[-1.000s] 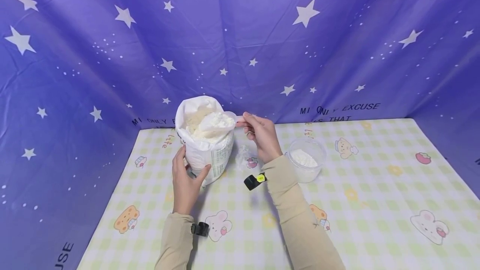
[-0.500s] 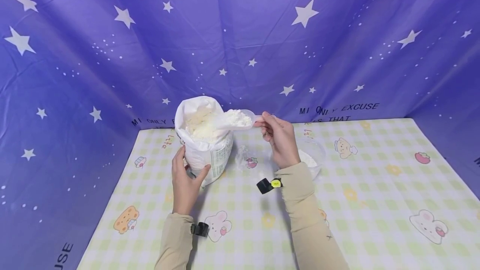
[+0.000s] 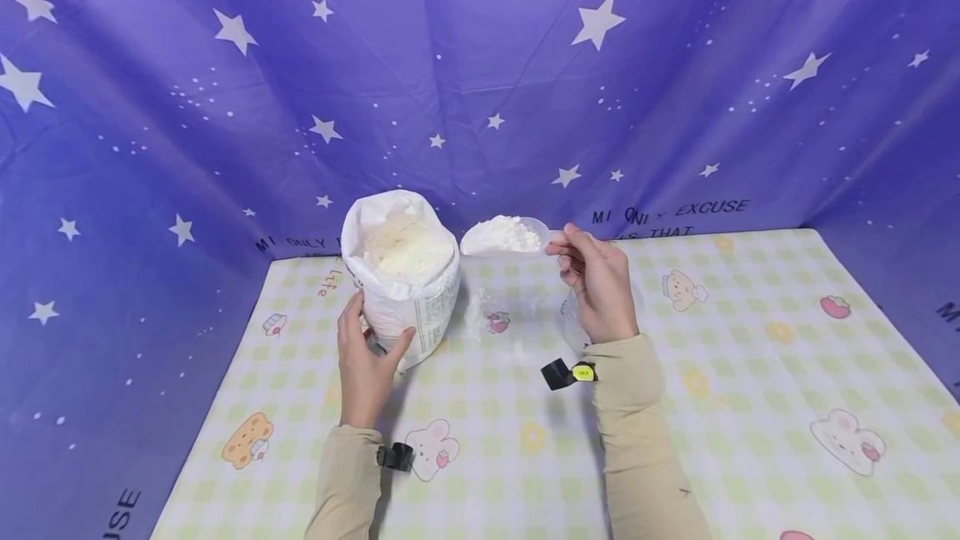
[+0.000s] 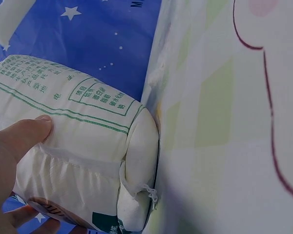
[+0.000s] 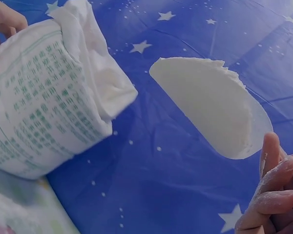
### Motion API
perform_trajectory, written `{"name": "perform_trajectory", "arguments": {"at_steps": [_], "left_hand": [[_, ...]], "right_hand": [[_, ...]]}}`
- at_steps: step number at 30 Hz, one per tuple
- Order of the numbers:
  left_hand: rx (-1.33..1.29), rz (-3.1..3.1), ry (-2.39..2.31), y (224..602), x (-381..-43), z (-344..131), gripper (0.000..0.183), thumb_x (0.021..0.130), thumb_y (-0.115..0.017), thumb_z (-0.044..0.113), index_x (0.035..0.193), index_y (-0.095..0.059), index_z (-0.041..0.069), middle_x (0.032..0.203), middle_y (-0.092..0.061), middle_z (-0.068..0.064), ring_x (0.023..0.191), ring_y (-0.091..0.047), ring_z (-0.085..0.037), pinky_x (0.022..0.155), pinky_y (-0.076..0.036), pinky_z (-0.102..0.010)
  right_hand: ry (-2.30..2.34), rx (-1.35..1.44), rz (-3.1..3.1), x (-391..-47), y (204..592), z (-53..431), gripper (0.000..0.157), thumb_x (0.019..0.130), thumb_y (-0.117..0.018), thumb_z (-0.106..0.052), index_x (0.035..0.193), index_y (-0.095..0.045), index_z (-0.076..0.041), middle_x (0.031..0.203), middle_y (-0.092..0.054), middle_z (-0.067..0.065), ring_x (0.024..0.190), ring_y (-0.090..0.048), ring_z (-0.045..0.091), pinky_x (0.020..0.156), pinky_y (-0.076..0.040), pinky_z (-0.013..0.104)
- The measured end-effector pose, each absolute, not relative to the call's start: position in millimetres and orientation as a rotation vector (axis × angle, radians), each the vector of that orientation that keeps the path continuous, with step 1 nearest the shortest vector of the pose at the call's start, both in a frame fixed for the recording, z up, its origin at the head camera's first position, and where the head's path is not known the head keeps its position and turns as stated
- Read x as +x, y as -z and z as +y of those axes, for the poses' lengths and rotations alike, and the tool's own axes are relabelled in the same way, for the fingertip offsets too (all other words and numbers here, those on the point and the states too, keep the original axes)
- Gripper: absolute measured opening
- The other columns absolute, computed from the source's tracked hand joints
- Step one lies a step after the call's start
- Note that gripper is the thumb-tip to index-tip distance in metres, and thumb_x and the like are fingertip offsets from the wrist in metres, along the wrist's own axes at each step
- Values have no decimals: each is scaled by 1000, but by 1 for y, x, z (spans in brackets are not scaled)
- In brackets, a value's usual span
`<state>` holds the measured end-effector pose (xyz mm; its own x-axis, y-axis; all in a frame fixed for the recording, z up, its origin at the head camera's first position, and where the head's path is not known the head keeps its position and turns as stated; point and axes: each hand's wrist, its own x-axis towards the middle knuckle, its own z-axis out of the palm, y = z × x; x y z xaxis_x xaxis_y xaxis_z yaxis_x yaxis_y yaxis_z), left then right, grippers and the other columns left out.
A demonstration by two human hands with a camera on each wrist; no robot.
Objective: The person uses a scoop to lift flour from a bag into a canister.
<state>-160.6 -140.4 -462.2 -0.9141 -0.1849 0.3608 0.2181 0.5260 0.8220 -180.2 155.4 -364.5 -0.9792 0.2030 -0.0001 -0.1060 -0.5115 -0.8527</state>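
Note:
An open white flour bag [image 3: 431,319] with green print stands at the back of the table, white powder filling it near the top. My left hand [image 3: 367,365] holds its lower front, thumb on one side and fingers round the other, as the left wrist view also shows. My right hand [image 3: 603,290] pinches the handle of a clear scoop [image 3: 468,247] heaped with flour [image 3: 513,233]. That scoop hangs level in the air, just right of the bag's mouth. White dust coats the right fingers [image 5: 278,200]. A clear tub [image 3: 573,327] is mostly hidden behind the right hand.
A checked cloth [image 3: 487,440] with cartoon prints covers the table. White powder or a crumpled see-through thing [image 3: 476,315] lies between bag and tub; I cannot tell which. A purple star-printed curtain [image 3: 450,65] hangs close behind the table.
My right hand has moved right, bringing the loaded scoop out from over the bag's mouth into the air beside it. The left hand stays on the bag. The tub has become mostly covered.

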Motion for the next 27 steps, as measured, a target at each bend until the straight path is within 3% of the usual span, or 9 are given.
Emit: {"name": "perform_trajectory", "arguments": {"at_steps": [27], "left_hand": [[-41, -2356, 1367, 461, -161, -142, 86, 84, -81, 20, 153, -31, 11, 152, -35, -12, 139, -38, -26, 109, -48, -43]], "right_hand": [[-2510, -216, -1262, -153, 372, 216, 22, 95, -67, -16, 82, -74, -1, 69, -68, 4, 58, -49, 8, 44, -38, 13]]}}
